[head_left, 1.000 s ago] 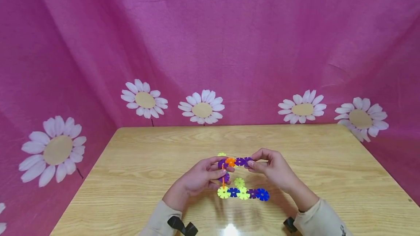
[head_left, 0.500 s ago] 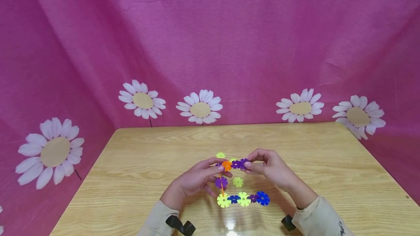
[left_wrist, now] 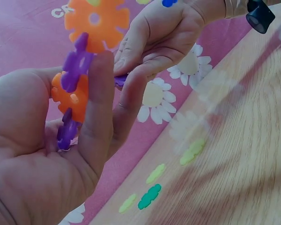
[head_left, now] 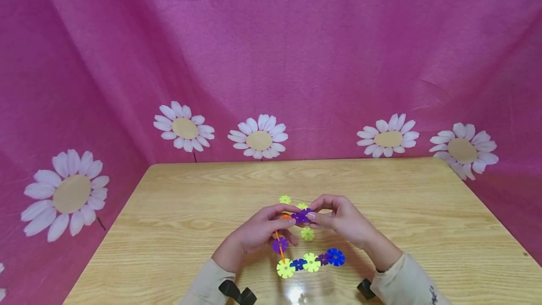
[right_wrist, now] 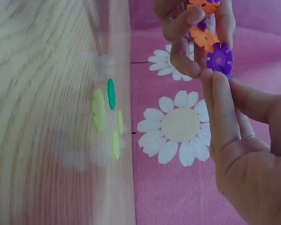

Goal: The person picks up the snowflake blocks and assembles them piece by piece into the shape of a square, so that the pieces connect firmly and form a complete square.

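A chain of interlocking plastic snowflake discs hangs from both hands above the table, in purple, orange, yellow and blue. In the head view my left hand (head_left: pixel 258 229) pinches its upper part near an orange disc (head_left: pixel 287 217). My right hand (head_left: pixel 345 220) pinches a purple disc (head_left: pixel 301 216) at the end of the upper row, close to the left fingertips. Below, the lower row runs rightward from a yellow disc (head_left: pixel 285 268) to a blue disc (head_left: pixel 336 257). The right wrist view shows the purple disc (right_wrist: pixel 219 60) at the right fingertips; fingers hide parts of the chain.
Loose yellow discs (head_left: pixel 307 234) and a green disc (left_wrist: pixel 150 196) lie on the wooden table (head_left: pixel 190 192) beyond and below the hands. A pink cloth (head_left: pixel 296 60) with white flowers hangs behind the table's far edge.
My right hand has moved left, with its purple disc now close to the left fingers. The lower row has swung down and slightly left. The loose discs have stayed in place.
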Demonstrator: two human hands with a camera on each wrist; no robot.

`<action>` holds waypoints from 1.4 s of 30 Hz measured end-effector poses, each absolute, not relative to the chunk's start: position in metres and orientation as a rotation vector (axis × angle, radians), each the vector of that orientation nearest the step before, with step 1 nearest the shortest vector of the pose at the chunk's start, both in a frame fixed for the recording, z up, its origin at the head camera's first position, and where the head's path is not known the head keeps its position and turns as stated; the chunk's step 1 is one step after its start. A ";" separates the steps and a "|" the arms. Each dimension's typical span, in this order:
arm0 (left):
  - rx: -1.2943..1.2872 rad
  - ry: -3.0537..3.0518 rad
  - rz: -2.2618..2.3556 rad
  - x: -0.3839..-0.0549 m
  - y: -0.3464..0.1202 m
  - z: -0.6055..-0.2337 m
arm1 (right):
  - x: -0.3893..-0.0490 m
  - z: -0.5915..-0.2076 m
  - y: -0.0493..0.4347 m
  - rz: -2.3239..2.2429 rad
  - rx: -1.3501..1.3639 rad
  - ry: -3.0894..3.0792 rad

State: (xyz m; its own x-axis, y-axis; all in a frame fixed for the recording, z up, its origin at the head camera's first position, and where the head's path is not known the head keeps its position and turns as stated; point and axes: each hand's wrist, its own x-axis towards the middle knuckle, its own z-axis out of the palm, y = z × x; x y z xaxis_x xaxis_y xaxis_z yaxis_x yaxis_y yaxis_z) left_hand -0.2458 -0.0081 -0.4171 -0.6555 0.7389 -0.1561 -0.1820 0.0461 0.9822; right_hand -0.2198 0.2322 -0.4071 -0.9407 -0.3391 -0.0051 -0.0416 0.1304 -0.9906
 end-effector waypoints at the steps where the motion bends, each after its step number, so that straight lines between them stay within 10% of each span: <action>1: 0.562 1.645 1.696 -0.246 -0.008 -0.417 | -0.219 -0.407 0.232 -1.899 -0.363 2.176; 42: 0.467 1.675 1.683 -0.255 -0.025 -0.413 | -0.251 -0.406 0.231 -1.329 -0.351 2.735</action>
